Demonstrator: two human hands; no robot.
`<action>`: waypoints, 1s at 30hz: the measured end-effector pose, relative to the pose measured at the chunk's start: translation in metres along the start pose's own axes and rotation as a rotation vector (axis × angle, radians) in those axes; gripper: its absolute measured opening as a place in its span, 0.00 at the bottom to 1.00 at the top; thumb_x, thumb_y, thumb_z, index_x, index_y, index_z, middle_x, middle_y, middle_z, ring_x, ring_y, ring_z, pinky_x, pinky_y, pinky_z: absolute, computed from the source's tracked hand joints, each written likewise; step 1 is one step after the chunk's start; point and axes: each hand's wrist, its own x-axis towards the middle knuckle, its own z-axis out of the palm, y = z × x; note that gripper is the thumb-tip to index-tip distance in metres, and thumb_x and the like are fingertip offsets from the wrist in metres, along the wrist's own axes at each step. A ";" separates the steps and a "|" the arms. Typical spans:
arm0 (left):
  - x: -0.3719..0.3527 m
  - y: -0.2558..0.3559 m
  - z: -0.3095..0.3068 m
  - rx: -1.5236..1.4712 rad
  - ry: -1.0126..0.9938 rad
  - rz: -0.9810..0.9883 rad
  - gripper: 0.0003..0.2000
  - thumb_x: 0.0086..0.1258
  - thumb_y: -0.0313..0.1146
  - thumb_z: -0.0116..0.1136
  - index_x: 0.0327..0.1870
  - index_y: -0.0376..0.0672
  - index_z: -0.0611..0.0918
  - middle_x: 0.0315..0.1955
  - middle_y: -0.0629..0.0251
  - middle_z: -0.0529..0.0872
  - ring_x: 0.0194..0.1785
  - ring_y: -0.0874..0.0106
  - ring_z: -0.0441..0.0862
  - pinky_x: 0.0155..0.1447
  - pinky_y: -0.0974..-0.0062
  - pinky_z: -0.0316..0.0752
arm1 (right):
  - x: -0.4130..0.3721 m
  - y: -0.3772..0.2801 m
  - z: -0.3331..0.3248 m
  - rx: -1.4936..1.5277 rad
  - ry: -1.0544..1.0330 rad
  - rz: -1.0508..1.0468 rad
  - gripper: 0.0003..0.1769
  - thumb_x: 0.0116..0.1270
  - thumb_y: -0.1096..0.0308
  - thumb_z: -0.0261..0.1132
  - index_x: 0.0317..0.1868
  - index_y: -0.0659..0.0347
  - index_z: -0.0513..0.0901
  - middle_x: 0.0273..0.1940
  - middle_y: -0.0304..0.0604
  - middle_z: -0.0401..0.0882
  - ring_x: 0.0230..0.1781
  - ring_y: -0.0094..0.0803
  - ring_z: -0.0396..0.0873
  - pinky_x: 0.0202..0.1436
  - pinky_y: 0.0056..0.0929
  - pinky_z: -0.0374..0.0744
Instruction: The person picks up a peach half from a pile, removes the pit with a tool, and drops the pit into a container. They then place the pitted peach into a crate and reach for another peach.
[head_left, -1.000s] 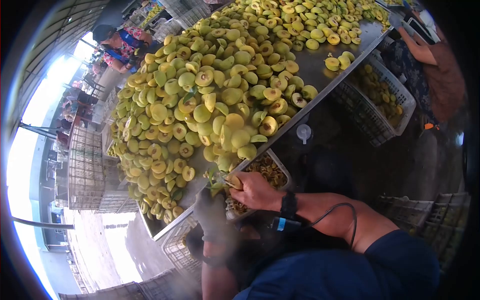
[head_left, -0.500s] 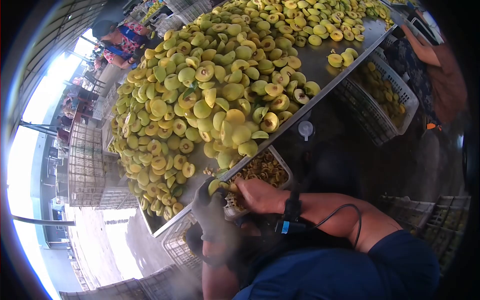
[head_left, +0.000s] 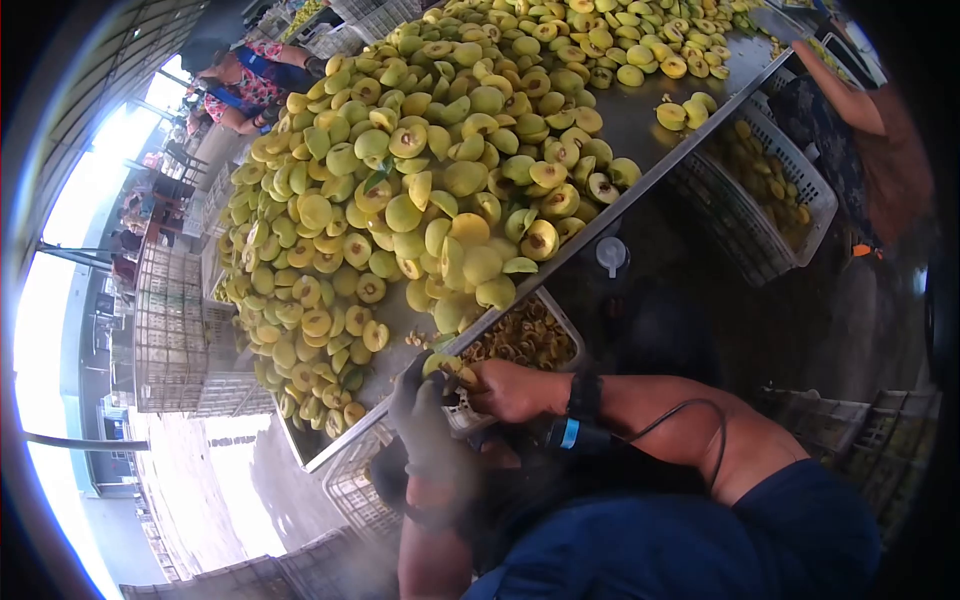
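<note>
Near the metal table's front edge [head_left: 345, 441], my left hand [head_left: 418, 405], in a grey glove, is closed on a yellow-green fruit piece [head_left: 437, 366]. My bare right hand [head_left: 510, 391] is closed right beside it and meets the fruit; what its fingers grip is hidden. Under and behind the right hand sits a pale crate [head_left: 572, 330] holding brown pits and scraps [head_left: 525, 335]. A large heap of halved fruit [head_left: 400, 190] covers much of the table, many halves showing brown centres.
A crate of fruit [head_left: 818, 205] stands right of the table, beside a seated person [head_left: 895, 170]. Another person in a floral top [head_left: 250, 85] is at the far left. Stacked crates [head_left: 172, 325] stand left. A clear cup [head_left: 611, 254] lies beyond the table edge.
My right hand has shifted slightly and its wrist has turned. The gloved hand stays close to it, still on the fruit. The far-left person's arms have moved.
</note>
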 end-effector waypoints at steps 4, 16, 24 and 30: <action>-0.005 -0.011 0.011 0.396 0.098 0.189 0.15 0.80 0.37 0.55 0.54 0.33 0.87 0.45 0.58 0.90 0.44 0.68 0.87 0.53 0.69 0.82 | 0.000 0.000 0.001 -0.058 -0.071 0.107 0.18 0.74 0.74 0.60 0.62 0.64 0.81 0.52 0.44 0.87 0.54 0.32 0.81 0.62 0.35 0.78; -0.001 -0.026 0.018 0.027 0.252 -0.083 0.20 0.86 0.37 0.42 0.49 0.32 0.85 0.39 0.59 0.87 0.41 0.68 0.83 0.48 0.68 0.79 | -0.005 -0.002 0.007 0.116 -0.164 0.080 0.13 0.70 0.72 0.62 0.53 0.63 0.84 0.42 0.53 0.89 0.45 0.42 0.86 0.53 0.43 0.82; 0.009 -0.030 0.019 -0.046 0.123 -0.183 0.22 0.86 0.41 0.45 0.43 0.32 0.89 0.33 0.58 0.90 0.35 0.70 0.84 0.40 0.69 0.79 | -0.019 -0.011 0.001 0.073 -0.180 0.244 0.06 0.76 0.69 0.62 0.45 0.63 0.81 0.33 0.40 0.82 0.27 0.28 0.79 0.31 0.30 0.79; 0.008 -0.012 0.012 0.108 -0.081 0.128 0.27 0.86 0.48 0.45 0.43 0.31 0.89 0.33 0.58 0.90 0.34 0.70 0.84 0.42 0.71 0.78 | -0.020 -0.010 0.003 0.589 -0.477 0.344 0.11 0.81 0.67 0.62 0.36 0.56 0.73 0.25 0.30 0.66 0.18 0.16 0.65 0.19 0.23 0.66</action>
